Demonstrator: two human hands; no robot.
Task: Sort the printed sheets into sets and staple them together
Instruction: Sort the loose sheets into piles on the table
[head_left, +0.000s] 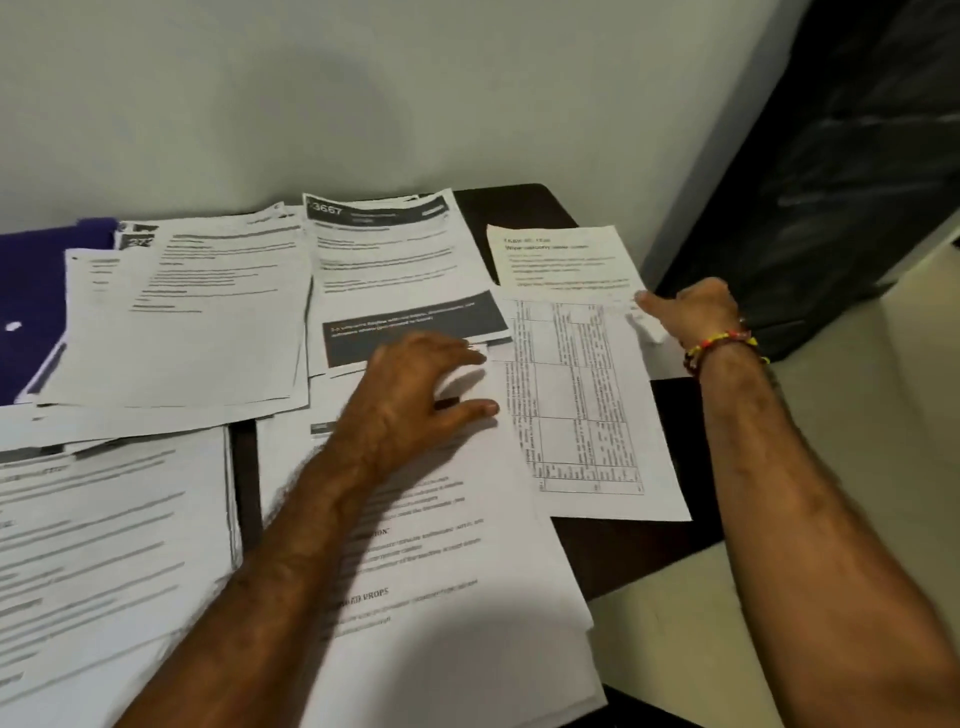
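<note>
Printed sheets (441, 545): under your left hand (415, 395), fingers spread flat. Beyond its fingertips, header sheet (384, 244) reading "3667". Your right hand (696, 312) pinches the table-printed sheet (582, 405); beaded bracelet (722, 345) at wrist.

Dark table (613, 551) carrying overlapping printed sheets; left hand (415, 395) pressing spread fingers on central stack (447, 571); right hand (696, 312), beaded bracelet (724, 345) at wrist, pinching edge of table-grid sheet (576, 405); purple folder (31, 291) lying far left
</note>
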